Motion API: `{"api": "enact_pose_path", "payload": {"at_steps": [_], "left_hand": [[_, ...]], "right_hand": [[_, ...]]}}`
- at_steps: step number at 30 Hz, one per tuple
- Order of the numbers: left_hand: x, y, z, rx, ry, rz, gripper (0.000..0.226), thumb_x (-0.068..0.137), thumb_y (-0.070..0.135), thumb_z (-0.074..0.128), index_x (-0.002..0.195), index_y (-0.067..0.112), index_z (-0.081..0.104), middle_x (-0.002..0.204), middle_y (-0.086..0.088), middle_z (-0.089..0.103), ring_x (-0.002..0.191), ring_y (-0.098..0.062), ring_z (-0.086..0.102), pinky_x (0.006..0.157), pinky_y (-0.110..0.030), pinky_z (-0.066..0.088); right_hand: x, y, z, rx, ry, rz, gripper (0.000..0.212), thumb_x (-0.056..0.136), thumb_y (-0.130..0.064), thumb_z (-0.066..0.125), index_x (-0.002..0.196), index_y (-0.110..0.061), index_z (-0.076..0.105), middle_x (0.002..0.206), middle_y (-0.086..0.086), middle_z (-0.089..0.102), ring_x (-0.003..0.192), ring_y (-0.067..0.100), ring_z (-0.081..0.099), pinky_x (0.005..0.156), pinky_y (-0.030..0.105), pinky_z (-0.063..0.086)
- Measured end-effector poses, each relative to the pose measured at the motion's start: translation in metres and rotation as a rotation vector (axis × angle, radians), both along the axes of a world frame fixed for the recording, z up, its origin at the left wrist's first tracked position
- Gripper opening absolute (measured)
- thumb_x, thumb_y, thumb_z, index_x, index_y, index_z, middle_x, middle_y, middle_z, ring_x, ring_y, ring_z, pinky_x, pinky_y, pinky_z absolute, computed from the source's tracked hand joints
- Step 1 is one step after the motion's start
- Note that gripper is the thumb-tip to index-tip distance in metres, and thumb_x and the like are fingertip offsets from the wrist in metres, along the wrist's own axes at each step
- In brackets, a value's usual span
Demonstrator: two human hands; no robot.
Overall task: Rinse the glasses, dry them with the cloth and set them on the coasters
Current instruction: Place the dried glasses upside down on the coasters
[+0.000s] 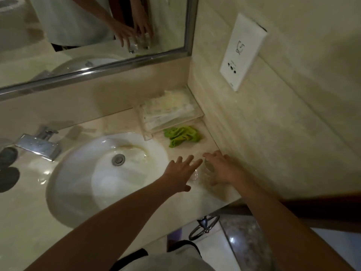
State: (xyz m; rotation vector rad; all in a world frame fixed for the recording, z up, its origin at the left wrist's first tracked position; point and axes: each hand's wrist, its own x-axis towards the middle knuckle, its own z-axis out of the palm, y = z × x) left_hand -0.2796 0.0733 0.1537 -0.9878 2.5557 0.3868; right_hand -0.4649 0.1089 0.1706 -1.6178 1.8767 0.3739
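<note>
Two clear glasses stand on the beige counter to the right of the sink. My left hand (180, 174) is spread flat, its fingertips over the left glass (194, 175). My right hand (221, 167) curls around the right glass (208, 165), fingers on the far side and thumb on the near side. The mirror shows both hands at the tops of the two glasses. Beyond them, beside the wall, lies a crumpled green cloth (182, 136). Two dark round coasters (7, 155) sit at the far left edge of the counter.
The white oval sink (64, 184) with its drain fills the middle, and a chrome faucet (39, 144) stands to its left. A clear tray (148, 136) of packets sits in the back corner. The tiled wall carries a socket plate (242, 53). A towel ring (204, 226) hangs below the counter edge.
</note>
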Motion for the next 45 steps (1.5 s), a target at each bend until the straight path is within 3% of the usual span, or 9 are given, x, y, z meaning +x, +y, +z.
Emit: {"api": "enact_pose_path", "payload": {"at_steps": [6,15,22,28,32,35,40,42,45], "left_hand": [[-0.008,0.003,-0.008,0.054,0.101,0.154,0.084,0.078,0.032,0.077,0.145,0.021,0.028,0.14,-0.009,0.034,0.119,-0.032,0.046,0.082,-0.041,0.05],[0.078,-0.012,-0.004,0.195,0.211,0.613,0.081,0.07,0.048,0.08,0.125,0.013,0.032,0.115,-0.011,0.053,0.1,-0.034,0.06,0.082,-0.04,0.049],[0.213,-0.012,0.0,0.229,0.156,1.084,0.108,0.068,0.064,0.076,0.146,0.011,0.024,0.134,-0.012,0.055,0.122,-0.034,0.054,0.099,-0.041,0.046],[0.339,0.004,-0.008,0.338,0.384,1.567,0.127,0.051,0.076,0.078,0.146,0.006,0.032,0.141,-0.016,0.051,0.126,-0.036,0.052,0.102,-0.044,0.047],[0.414,0.022,-0.001,0.515,0.623,1.815,0.101,0.053,0.063,0.087,0.121,-0.006,0.058,0.09,-0.015,0.065,0.064,-0.018,0.064,0.046,-0.021,0.047],[0.464,0.035,0.0,0.763,0.791,1.951,0.052,0.076,0.036,0.082,0.106,-0.003,0.066,0.073,-0.014,0.057,0.05,-0.015,0.052,0.036,-0.016,0.033],[0.534,0.056,0.007,1.208,1.193,2.095,0.061,0.062,0.034,0.089,0.096,0.0,0.051,0.096,-0.025,0.064,0.088,-0.033,0.064,0.075,-0.032,0.058],[0.554,0.057,0.004,1.244,1.446,2.123,0.052,0.068,0.028,0.085,0.094,-0.004,0.053,0.102,-0.027,0.062,0.098,-0.036,0.062,0.101,-0.037,0.05],[0.577,0.051,-0.001,1.278,1.754,2.104,0.05,0.077,0.02,0.076,0.109,-0.011,0.054,0.105,-0.028,0.06,0.088,-0.031,0.063,0.11,-0.044,0.043]], "right_hand": [[0.004,0.0,-0.024,-0.163,-0.023,-0.08,0.088,0.077,-0.028,0.082,0.149,-0.033,0.032,0.143,0.007,0.036,0.128,0.032,0.043,0.094,0.04,0.046],[0.052,-0.031,-0.009,-0.121,0.051,0.074,0.065,0.074,-0.035,0.078,0.128,-0.026,0.043,0.128,0.006,0.041,0.118,0.03,0.047,0.075,0.033,0.037],[0.166,-0.064,0.018,-0.151,0.009,0.338,0.069,0.075,-0.043,0.078,0.132,-0.027,0.042,0.129,0.005,0.045,0.117,0.03,0.051,0.08,0.034,0.041],[0.284,-0.07,0.03,-0.166,-0.015,0.549,0.07,0.076,-0.042,0.079,0.134,-0.025,0.043,0.132,0.005,0.045,0.115,0.029,0.053,0.082,0.034,0.039],[0.357,-0.071,0.031,-0.118,-0.081,0.623,0.071,0.073,-0.043,0.08,0.133,-0.025,0.045,0.134,0.004,0.044,0.119,0.028,0.052,0.086,0.036,0.045],[0.407,-0.077,0.035,-0.063,-0.093,0.661,0.073,0.073,-0.047,0.079,0.134,-0.028,0.044,0.129,0.002,0.047,0.118,0.027,0.053,0.084,0.035,0.043],[0.477,-0.089,0.041,-0.009,-0.137,0.625,0.071,0.075,-0.047,0.08,0.134,-0.029,0.045,0.128,-0.002,0.047,0.114,0.024,0.057,0.076,0.031,0.037],[0.499,-0.094,0.04,0.011,-0.159,0.567,0.069,0.076,-0.047,0.079,0.134,-0.029,0.045,0.132,-0.001,0.047,0.119,0.024,0.055,0.078,0.031,0.034],[0.523,-0.099,0.037,-0.026,-0.171,0.501,0.065,0.076,-0.049,0.078,0.13,-0.03,0.046,0.131,0.0,0.048,0.12,0.024,0.053,0.079,0.031,0.036]]}}
